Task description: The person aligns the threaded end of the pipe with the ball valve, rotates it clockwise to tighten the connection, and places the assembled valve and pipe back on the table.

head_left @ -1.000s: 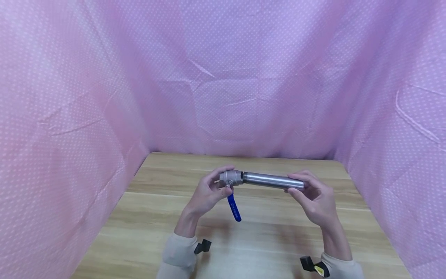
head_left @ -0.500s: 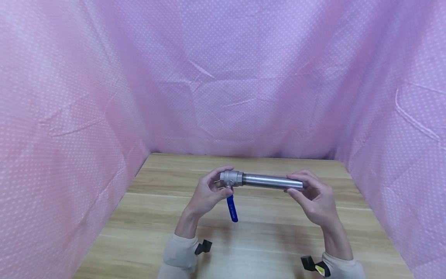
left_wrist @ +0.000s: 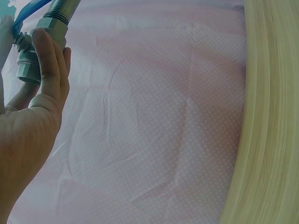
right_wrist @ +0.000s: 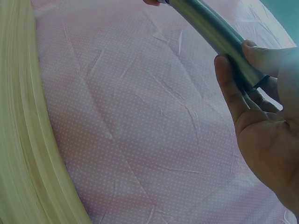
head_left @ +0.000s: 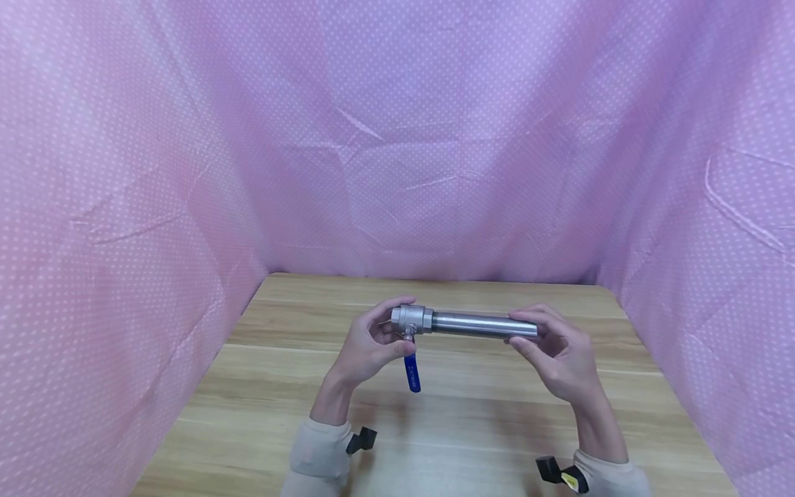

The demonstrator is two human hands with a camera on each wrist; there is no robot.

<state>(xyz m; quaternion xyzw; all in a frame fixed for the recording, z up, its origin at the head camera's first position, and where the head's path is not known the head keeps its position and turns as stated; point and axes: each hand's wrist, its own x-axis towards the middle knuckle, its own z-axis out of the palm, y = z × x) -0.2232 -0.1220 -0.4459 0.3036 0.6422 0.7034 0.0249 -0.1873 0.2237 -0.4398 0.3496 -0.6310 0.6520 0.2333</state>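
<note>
In the head view, my left hand (head_left: 366, 351) grips a silver ball valve (head_left: 410, 317) above the table, with the thumb at the root of its blue lever handle (head_left: 413, 374), which points down toward me. A straight metal pipe (head_left: 475, 324) runs rightward from the valve, its threaded end meeting the valve's hex mouth. My right hand (head_left: 562, 355) pinches the pipe's far end between thumb and fingers. The left wrist view shows the valve (left_wrist: 44, 51) between curled fingers, with some pipe thread visible outside it. In the right wrist view, the pipe (right_wrist: 219, 35) slants into the right hand (right_wrist: 266, 121).
Beneath both hands lies a wood-grain table (head_left: 447, 428). Pink dotted cloth (head_left: 422, 172) hangs behind it and along both sides. Black camera mounts (head_left: 362, 440) are strapped at the sleeves.
The pipe's threaded end has come against the valve mouth, closing a small gap. The pipe and right fingers shifted slightly left. The blue lever swung a little leftward.
</note>
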